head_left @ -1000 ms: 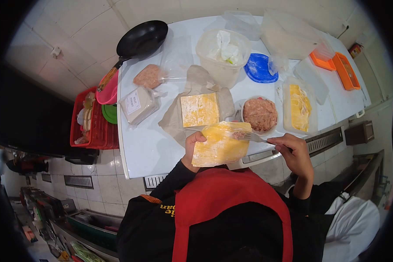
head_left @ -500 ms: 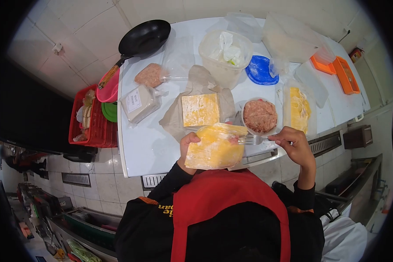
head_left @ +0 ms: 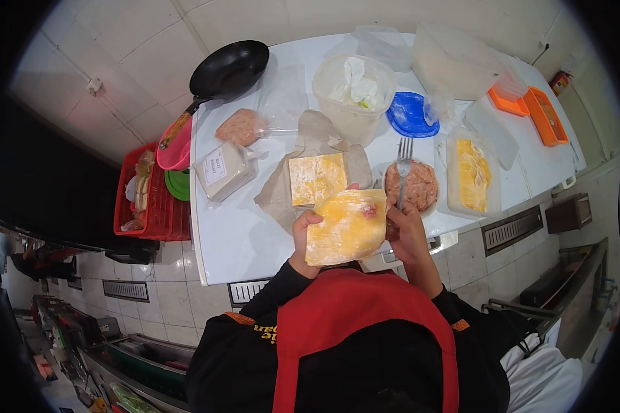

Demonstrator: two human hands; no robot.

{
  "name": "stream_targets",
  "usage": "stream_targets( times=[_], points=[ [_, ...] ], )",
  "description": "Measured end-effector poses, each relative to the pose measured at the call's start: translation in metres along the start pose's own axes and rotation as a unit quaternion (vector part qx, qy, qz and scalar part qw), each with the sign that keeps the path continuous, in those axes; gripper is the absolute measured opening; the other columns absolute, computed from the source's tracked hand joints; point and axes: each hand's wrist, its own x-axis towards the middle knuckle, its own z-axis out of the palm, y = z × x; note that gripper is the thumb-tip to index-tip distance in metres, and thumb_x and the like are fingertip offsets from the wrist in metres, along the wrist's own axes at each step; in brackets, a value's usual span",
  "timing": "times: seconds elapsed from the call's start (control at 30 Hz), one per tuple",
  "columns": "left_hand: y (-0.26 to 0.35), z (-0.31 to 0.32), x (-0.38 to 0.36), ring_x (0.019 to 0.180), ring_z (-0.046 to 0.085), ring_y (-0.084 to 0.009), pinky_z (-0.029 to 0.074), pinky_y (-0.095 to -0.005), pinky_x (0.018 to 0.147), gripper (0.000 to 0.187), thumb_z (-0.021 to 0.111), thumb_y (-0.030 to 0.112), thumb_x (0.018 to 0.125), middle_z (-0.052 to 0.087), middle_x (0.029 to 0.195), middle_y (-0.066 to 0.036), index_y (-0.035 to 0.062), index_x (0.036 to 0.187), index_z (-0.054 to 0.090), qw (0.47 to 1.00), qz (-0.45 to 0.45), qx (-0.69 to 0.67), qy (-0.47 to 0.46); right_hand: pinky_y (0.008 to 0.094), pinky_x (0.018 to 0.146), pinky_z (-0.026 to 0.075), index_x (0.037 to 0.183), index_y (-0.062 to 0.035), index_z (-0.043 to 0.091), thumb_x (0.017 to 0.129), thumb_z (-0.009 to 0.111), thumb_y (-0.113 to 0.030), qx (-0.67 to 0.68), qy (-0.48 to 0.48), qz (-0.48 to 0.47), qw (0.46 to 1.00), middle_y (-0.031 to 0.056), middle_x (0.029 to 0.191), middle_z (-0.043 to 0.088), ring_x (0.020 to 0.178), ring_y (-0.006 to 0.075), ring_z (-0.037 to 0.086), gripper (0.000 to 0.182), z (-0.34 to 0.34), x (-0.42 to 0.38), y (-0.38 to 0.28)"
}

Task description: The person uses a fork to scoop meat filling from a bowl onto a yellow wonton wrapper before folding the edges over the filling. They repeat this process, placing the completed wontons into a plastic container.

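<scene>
A floury yellow wrapper sheet (head_left: 344, 230) is held up above the table's front edge, with a small pink dab of meat (head_left: 369, 210) near its upper right corner. My left hand (head_left: 306, 237) grips the sheet's left side, thumb on top. At the right side is my right hand (head_left: 406, 230), closed round a fork (head_left: 404, 165) whose tines point up and away; its fingers are beside the sheet's edge. Behind the fork sits a round container of minced meat (head_left: 420, 186). A stack of yellow wrappers (head_left: 317, 177) lies on brown paper (head_left: 275, 187).
A black wok (head_left: 229, 69), a bagged white block (head_left: 222, 171) and bagged meat (head_left: 238, 126) are at the left. Farther back stand a clear tub (head_left: 355, 120) and a blue lid (head_left: 412, 115). To the right are a wrapper container (head_left: 473, 175) and an orange tray (head_left: 545, 117).
The fork has left the sheet and swung upright, leaving the meat dab visible. My right hand has moved left to the sheet's right edge. The sheet has shifted slightly right.
</scene>
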Motion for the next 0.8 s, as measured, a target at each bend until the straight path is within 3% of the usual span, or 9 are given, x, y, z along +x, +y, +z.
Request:
stream_targets(
  times=[0.1,0.2,0.3,0.4,0.5,0.6,0.77,0.8],
  points=[
    [-0.004,0.004,0.001,0.127,0.037,-0.0384,0.029,-0.0461,0.107,0.086,0.046,0.024,0.064,0.029,0.141,-0.025,0.0005,0.143,0.020,1.000,0.018,0.017,0.008,0.0186,0.043,0.026,0.085,-0.0059,0.060,0.087,0.059,-0.016,-0.181,0.056,-0.103,0.976,-0.0073,0.060,0.046,0.049,0.0003,0.037,0.011,0.022,-0.005,-0.002],
    [-0.006,0.012,0.001,0.125,0.038,-0.0410,0.030,-0.0497,0.106,0.089,0.047,0.026,0.062,0.028,0.141,-0.027,0.0028,0.143,0.019,0.999,0.028,0.027,0.030,0.0197,0.044,0.027,0.083,-0.0043,0.060,0.088,0.058,-0.016,-0.443,0.056,-0.228,0.865,-0.0061,0.061,0.046,0.051,0.0008,0.037,0.013,0.025,-0.011,0.002],
    [-0.004,0.014,-0.003,0.124,0.038,-0.0404,0.031,-0.0491,0.105,0.089,0.047,0.026,0.062,0.029,0.140,-0.026,0.0034,0.143,0.019,0.998,0.033,0.034,0.035,0.0199,0.046,0.027,0.083,-0.0029,0.060,0.091,0.055,-0.019,-0.455,0.072,-0.262,0.848,-0.0057,0.061,0.045,0.053,0.0014,0.036,0.018,0.023,-0.011,0.003],
    [-0.001,0.012,-0.006,0.124,0.040,-0.0378,0.031,-0.0462,0.106,0.085,0.047,0.024,0.064,0.032,0.139,-0.024,0.0021,0.143,0.020,0.999,0.034,0.029,0.026,0.0199,0.048,0.029,0.085,-0.0023,0.061,0.092,0.054,-0.020,-0.278,0.106,-0.241,0.924,-0.0055,0.060,0.044,0.055,0.0022,0.037,0.021,0.009,-0.009,-0.005],
    [0.002,0.010,-0.009,0.125,0.040,-0.0342,0.031,-0.0422,0.106,0.081,0.045,0.021,0.067,0.035,0.139,-0.021,0.0019,0.143,0.022,0.999,0.034,0.024,0.014,0.0202,0.049,0.030,0.086,-0.0026,0.061,0.094,0.051,-0.022,-0.293,0.062,-0.271,0.915,-0.0057,0.060,0.043,0.055,0.0029,0.037,0.024,0.007,-0.017,-0.021],
    [0.000,0.011,-0.009,0.124,0.040,-0.0337,0.031,-0.0407,0.106,0.082,0.046,0.021,0.067,0.036,0.138,-0.020,0.0026,0.143,0.021,0.998,0.034,0.046,0.017,0.0215,0.049,0.030,0.087,-0.0009,0.060,0.086,0.061,-0.014,-0.396,0.039,-0.213,0.893,-0.0044,0.060,0.042,0.055,0.0047,0.037,0.014,0.019,-0.022,-0.023],
    [-0.006,0.019,-0.008,0.122,0.042,-0.0317,0.032,-0.0386,0.105,0.080,0.044,0.021,0.070,0.037,0.137,-0.020,0.0035,0.144,0.020,0.995,0.007,0.096,-0.026,0.0233,0.049,0.033,0.084,-0.0010,0.057,0.072,0.074,-0.014,-0.506,0.036,-0.138,0.851,-0.0030,0.058,0.040,0.055,0.0070,0.036,0.024,0.041,-0.019,-0.020],
    [-0.007,0.017,-0.010,0.120,0.044,-0.0312,0.033,-0.0384,0.103,0.078,0.044,0.021,0.071,0.038,0.135,-0.019,0.0030,0.143,0.021,0.994,-0.002,0.114,0.003,0.0236,0.050,0.033,0.083,-0.0014,0.057,0.071,0.075,-0.016,-0.517,0.044,-0.131,0.845,-0.0028,0.058,0.040,0.055,0.0074,0.036,0.026,0.042,-0.018,-0.020]
  ],
)
